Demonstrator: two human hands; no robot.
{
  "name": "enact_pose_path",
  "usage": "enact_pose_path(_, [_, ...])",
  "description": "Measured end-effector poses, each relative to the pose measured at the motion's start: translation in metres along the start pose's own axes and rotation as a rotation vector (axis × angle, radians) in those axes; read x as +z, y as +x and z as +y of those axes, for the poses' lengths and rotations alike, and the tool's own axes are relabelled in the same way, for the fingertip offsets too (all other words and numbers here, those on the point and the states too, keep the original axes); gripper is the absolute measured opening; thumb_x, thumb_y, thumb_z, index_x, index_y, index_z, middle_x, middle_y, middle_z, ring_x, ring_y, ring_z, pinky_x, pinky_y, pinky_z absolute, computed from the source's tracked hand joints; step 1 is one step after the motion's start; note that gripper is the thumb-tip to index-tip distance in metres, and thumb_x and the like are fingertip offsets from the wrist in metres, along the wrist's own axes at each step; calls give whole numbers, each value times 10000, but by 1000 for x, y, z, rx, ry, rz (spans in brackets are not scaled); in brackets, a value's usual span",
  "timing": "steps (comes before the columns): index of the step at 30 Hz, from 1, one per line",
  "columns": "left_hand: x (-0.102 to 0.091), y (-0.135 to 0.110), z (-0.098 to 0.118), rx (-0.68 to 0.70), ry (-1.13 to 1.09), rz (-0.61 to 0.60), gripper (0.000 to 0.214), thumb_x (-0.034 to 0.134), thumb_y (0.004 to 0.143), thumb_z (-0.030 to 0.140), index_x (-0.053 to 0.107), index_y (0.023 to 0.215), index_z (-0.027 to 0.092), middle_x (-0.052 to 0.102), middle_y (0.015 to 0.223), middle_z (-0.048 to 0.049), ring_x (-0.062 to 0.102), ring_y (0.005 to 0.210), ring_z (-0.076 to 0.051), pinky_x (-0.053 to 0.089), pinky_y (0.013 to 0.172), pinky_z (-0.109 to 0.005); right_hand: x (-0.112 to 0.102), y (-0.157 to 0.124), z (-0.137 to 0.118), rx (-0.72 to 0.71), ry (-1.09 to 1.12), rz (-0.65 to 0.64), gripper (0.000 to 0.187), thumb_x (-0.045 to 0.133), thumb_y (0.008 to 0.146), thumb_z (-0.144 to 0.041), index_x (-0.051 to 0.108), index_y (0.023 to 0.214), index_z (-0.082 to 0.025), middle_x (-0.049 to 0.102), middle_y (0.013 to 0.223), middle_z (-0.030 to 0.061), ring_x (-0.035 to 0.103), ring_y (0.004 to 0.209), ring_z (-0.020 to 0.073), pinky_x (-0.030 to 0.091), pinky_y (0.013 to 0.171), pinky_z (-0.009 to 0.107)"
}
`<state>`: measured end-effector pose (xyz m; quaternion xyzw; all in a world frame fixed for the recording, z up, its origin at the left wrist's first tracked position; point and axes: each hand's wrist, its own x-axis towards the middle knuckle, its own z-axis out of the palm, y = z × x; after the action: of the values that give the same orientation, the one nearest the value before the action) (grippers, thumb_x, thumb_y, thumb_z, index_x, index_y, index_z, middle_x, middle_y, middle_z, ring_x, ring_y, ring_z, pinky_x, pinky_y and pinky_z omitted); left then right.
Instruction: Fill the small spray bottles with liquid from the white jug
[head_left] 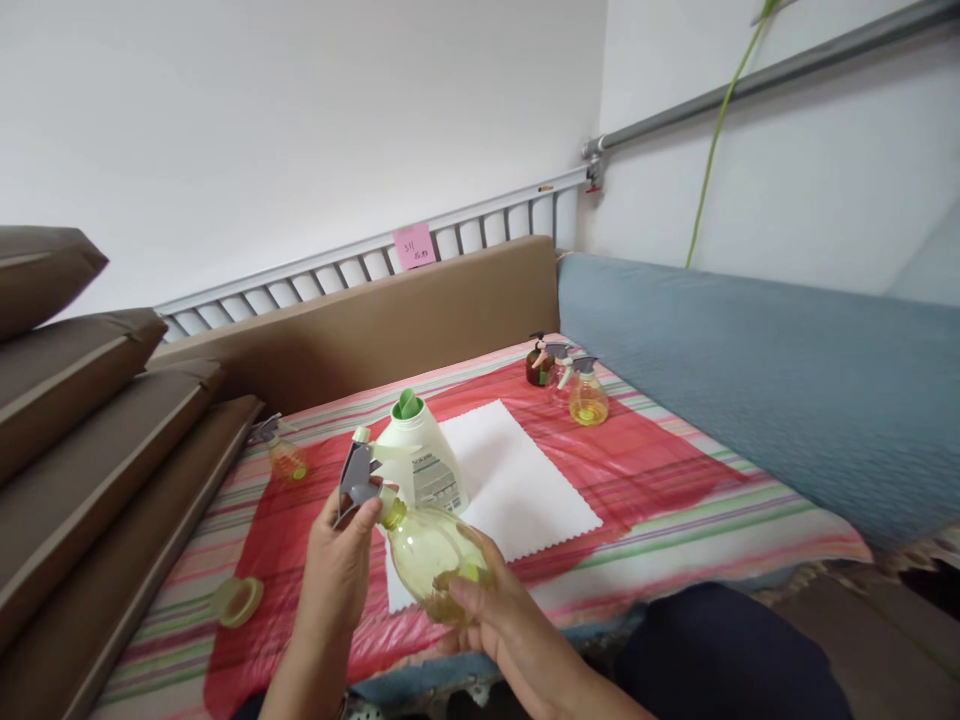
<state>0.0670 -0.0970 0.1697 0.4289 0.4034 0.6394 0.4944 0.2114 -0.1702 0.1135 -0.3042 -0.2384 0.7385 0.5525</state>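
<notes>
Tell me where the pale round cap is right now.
In the head view, the pale round cap lies at lower left, by the left edge of the red sheet, left of the left hand gripping the spray bottle.

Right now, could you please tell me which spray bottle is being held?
The yellow bottle, sprayer in left hand, body in right hand; the others stand untouched.

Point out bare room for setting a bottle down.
Free: white sheet, right of the white jug; red sheet right of that, nearer than the three bottles; its left part, between round lid and left hand, near the far-left spray bottle. Crowded: far right corner, bottles bunched; in front of the jug, where both hands hold the yellow bottle.
</notes>
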Motion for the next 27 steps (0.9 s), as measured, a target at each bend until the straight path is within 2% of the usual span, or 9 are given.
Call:
enact_pose_path(4, [-7,4,3,11,60,-6,303,752,592,245,669,869,154,697,838,-40,631,820,-173,456,809,-284,-5,3,0,20,2,16,765,743,575,-383,366,1236,-302,551,1040,49,622,771,198,479,566,283])
enact_pose_path(9, [-14,7,5,34,189,-15,343,761,575,256,674,884,135,700,861,-67,625,820,-195,450,809,-305,-14,6,3,-47,-61,73,762,740,575,-355,354,1229,-292,513,1117,59,612,795,201,473,587,279])
enact_pose_path(12, [-13,6,6,43,228,6,353,758,575,280,672,887,138,702,865,-67,623,832,-202,448,813,-309,-18,7,4,-128,-83,126,808,763,544,-341,341,1229,-274,511,1096,51,573,942,235,487,729,332])
enact_pose_path(16, [-10,2,5,34,285,-46,368,737,614,296,664,942,145,706,876,-63,616,853,-199,444,806,-290,-19,5,4,-186,-145,144,809,781,524,-310,359,1213,-252,515,1085,47,558,983,241,437,885,399])
enact_pose_path(27, [-3,-7,5,22,330,-135,368,732,627,304,660,950,142,697,908,-75,618,845,-201,455,779,-283,-22,-3,-1,-183,-71,171,827,795,513,-331,374,1222,-259,518,1097,55,533,1025,246,445,859,379])
